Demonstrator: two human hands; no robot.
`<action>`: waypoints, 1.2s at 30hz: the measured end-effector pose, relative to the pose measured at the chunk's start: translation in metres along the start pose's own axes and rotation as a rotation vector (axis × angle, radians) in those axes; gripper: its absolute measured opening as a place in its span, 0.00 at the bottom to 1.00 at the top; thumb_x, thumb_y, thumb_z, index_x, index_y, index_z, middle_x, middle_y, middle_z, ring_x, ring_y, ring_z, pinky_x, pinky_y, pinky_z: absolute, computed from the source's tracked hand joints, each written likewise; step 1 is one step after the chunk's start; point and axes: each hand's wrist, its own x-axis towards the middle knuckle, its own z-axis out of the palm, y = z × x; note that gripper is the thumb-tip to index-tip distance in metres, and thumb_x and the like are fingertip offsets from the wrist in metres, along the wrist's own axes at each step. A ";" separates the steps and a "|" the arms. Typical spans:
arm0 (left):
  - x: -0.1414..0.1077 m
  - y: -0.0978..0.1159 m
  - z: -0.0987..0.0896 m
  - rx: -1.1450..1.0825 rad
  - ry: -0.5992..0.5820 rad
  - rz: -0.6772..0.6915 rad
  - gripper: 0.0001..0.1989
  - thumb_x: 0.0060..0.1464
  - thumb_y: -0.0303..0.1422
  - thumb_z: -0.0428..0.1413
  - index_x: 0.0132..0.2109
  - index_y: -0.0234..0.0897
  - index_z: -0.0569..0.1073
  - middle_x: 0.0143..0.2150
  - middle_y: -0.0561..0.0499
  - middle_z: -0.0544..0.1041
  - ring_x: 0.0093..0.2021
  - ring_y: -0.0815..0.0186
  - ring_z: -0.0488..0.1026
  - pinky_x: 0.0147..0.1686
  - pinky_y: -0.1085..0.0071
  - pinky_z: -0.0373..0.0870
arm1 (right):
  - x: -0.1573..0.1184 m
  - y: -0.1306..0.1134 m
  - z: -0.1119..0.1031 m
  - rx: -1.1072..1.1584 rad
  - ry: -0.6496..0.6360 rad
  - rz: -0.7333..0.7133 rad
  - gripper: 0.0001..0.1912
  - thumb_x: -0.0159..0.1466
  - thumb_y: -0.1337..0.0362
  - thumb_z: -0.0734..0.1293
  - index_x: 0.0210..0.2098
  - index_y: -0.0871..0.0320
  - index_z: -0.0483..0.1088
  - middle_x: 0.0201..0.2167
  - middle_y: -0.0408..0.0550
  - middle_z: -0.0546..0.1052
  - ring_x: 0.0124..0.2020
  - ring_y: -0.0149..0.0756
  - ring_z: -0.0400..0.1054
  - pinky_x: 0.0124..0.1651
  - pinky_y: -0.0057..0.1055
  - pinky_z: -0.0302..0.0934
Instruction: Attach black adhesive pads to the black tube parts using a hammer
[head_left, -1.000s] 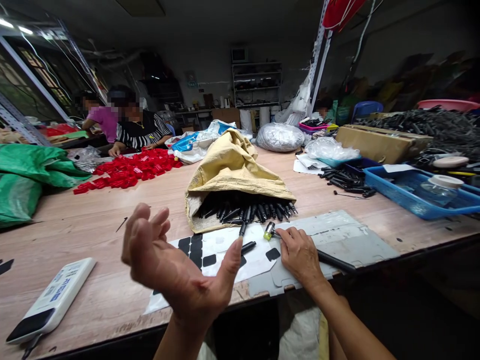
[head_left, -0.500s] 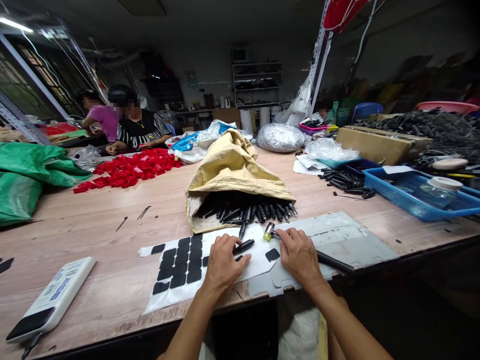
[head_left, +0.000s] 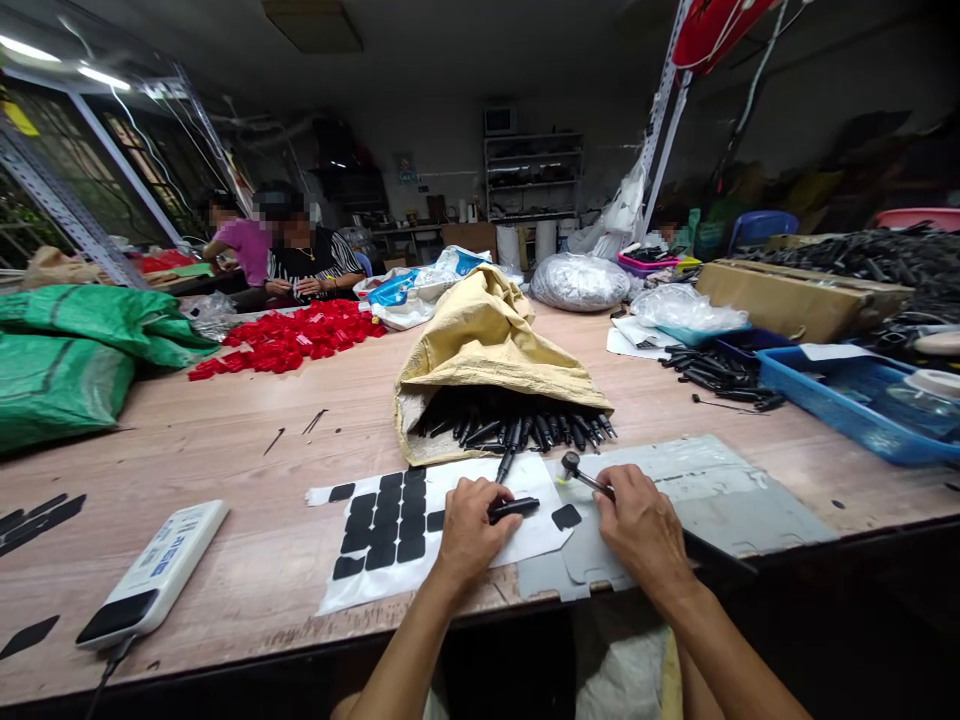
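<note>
My left hand [head_left: 474, 527] is closed on a short black cylindrical part [head_left: 523, 506], which points to the right above a white sheet [head_left: 536, 475]. Rows of black rounded patches [head_left: 382, 528] lie on the sheet's left part, and one loose patch [head_left: 566, 516] is by its right edge. My right hand [head_left: 643, 520] grips a small hammer [head_left: 570, 463] by its dark handle, head toward the left over a grey board [head_left: 750, 495]. Beyond the hands, a yellow sack [head_left: 480, 340] opens toward me, with many black parts [head_left: 559, 428] in its mouth.
A white power bank [head_left: 161, 570] with a cable lies front left. Green bags [head_left: 67, 360] and a red heap [head_left: 300, 335] are farther left. A blue tray [head_left: 862, 405] and black parts [head_left: 712, 370] lie right. Two people [head_left: 311, 255] sit at the back left.
The view has turned to the left, so the scene sits farther right. The hammer's head has turned, its metal end now tipped up; my left hand still holds the black part.
</note>
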 end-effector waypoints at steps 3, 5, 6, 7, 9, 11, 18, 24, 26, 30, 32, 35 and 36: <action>0.000 0.000 0.000 -0.009 -0.011 -0.007 0.07 0.51 0.33 0.64 0.40 0.44 0.78 0.38 0.53 0.79 0.46 0.57 0.69 0.48 0.61 0.58 | -0.006 -0.005 -0.011 0.085 -0.072 0.029 0.05 0.67 0.65 0.63 0.42 0.52 0.67 0.34 0.42 0.77 0.32 0.36 0.70 0.33 0.31 0.53; 0.001 0.000 0.000 -0.025 -0.022 -0.027 0.07 0.51 0.34 0.63 0.40 0.44 0.78 0.38 0.54 0.79 0.46 0.57 0.68 0.48 0.61 0.57 | -0.010 -0.012 -0.016 0.161 -0.108 0.008 0.06 0.68 0.63 0.62 0.44 0.51 0.67 0.34 0.41 0.79 0.33 0.37 0.73 0.34 0.31 0.56; 0.002 0.000 -0.001 -0.035 -0.032 -0.043 0.07 0.51 0.34 0.63 0.40 0.44 0.78 0.38 0.54 0.79 0.46 0.57 0.68 0.48 0.61 0.57 | -0.012 -0.017 -0.017 0.204 -0.117 -0.015 0.07 0.67 0.63 0.62 0.45 0.50 0.68 0.37 0.42 0.79 0.36 0.37 0.75 0.35 0.31 0.59; 0.002 -0.001 -0.001 -0.042 -0.045 -0.060 0.08 0.50 0.34 0.63 0.39 0.44 0.78 0.38 0.54 0.79 0.46 0.57 0.68 0.48 0.61 0.57 | -0.014 -0.021 -0.017 0.245 -0.122 -0.040 0.09 0.67 0.64 0.62 0.47 0.50 0.69 0.39 0.42 0.80 0.39 0.38 0.75 0.38 0.31 0.61; 0.003 -0.001 -0.002 -0.049 -0.070 -0.083 0.08 0.49 0.35 0.63 0.40 0.44 0.78 0.38 0.54 0.79 0.46 0.57 0.68 0.48 0.61 0.57 | -0.017 -0.031 -0.016 0.313 -0.133 -0.087 0.15 0.67 0.65 0.61 0.51 0.49 0.70 0.44 0.44 0.80 0.43 0.37 0.76 0.42 0.31 0.64; 0.003 -0.001 -0.002 -0.041 -0.082 -0.084 0.09 0.48 0.35 0.64 0.40 0.44 0.78 0.39 0.55 0.80 0.47 0.57 0.68 0.48 0.61 0.56 | -0.019 -0.038 -0.013 0.358 -0.142 -0.117 0.18 0.67 0.67 0.60 0.55 0.50 0.70 0.47 0.45 0.80 0.45 0.37 0.76 0.45 0.32 0.66; 0.003 -0.001 -0.001 -0.025 -0.075 -0.064 0.07 0.50 0.37 0.63 0.39 0.45 0.79 0.38 0.54 0.80 0.45 0.57 0.68 0.48 0.60 0.56 | -0.022 -0.048 -0.007 0.456 -0.145 -0.152 0.20 0.69 0.67 0.58 0.57 0.53 0.71 0.51 0.50 0.79 0.50 0.40 0.75 0.53 0.37 0.68; 0.003 -0.005 0.001 -0.040 -0.068 -0.067 0.08 0.51 0.38 0.64 0.40 0.46 0.80 0.39 0.55 0.80 0.46 0.57 0.68 0.49 0.60 0.56 | -0.024 -0.058 -0.012 0.502 -0.092 -0.230 0.21 0.71 0.66 0.57 0.60 0.52 0.69 0.51 0.50 0.79 0.49 0.38 0.75 0.53 0.35 0.69; 0.003 -0.006 0.001 -0.034 -0.067 -0.071 0.07 0.50 0.38 0.64 0.38 0.45 0.79 0.38 0.54 0.80 0.46 0.58 0.68 0.49 0.61 0.56 | -0.026 -0.061 -0.012 0.427 -0.117 -0.237 0.21 0.71 0.67 0.56 0.60 0.51 0.69 0.49 0.50 0.79 0.47 0.38 0.75 0.51 0.34 0.69; 0.003 -0.005 0.001 -0.045 -0.057 -0.070 0.07 0.49 0.37 0.65 0.37 0.44 0.79 0.36 0.55 0.80 0.44 0.58 0.69 0.48 0.61 0.57 | -0.024 -0.059 -0.014 0.306 -0.153 -0.228 0.22 0.70 0.69 0.56 0.58 0.49 0.71 0.45 0.47 0.80 0.46 0.38 0.75 0.47 0.32 0.68; 0.003 -0.004 0.000 -0.054 -0.056 -0.072 0.07 0.49 0.37 0.65 0.38 0.45 0.80 0.37 0.55 0.80 0.45 0.58 0.69 0.49 0.61 0.56 | -0.022 -0.055 -0.015 0.315 -0.104 -0.219 0.22 0.71 0.67 0.55 0.60 0.49 0.69 0.45 0.48 0.80 0.44 0.38 0.75 0.46 0.31 0.68; 0.003 -0.002 -0.001 -0.058 -0.056 -0.091 0.07 0.49 0.37 0.65 0.37 0.44 0.80 0.37 0.54 0.80 0.45 0.58 0.69 0.48 0.61 0.57 | -0.023 -0.051 -0.015 0.314 -0.049 -0.224 0.23 0.70 0.67 0.56 0.61 0.49 0.68 0.45 0.48 0.79 0.40 0.37 0.75 0.42 0.30 0.68; 0.003 -0.002 -0.001 -0.059 -0.054 -0.097 0.07 0.49 0.37 0.65 0.37 0.44 0.80 0.36 0.54 0.80 0.45 0.57 0.69 0.48 0.61 0.57 | -0.024 -0.050 -0.014 0.295 -0.052 -0.230 0.23 0.70 0.67 0.56 0.61 0.48 0.68 0.44 0.48 0.80 0.38 0.36 0.75 0.40 0.30 0.68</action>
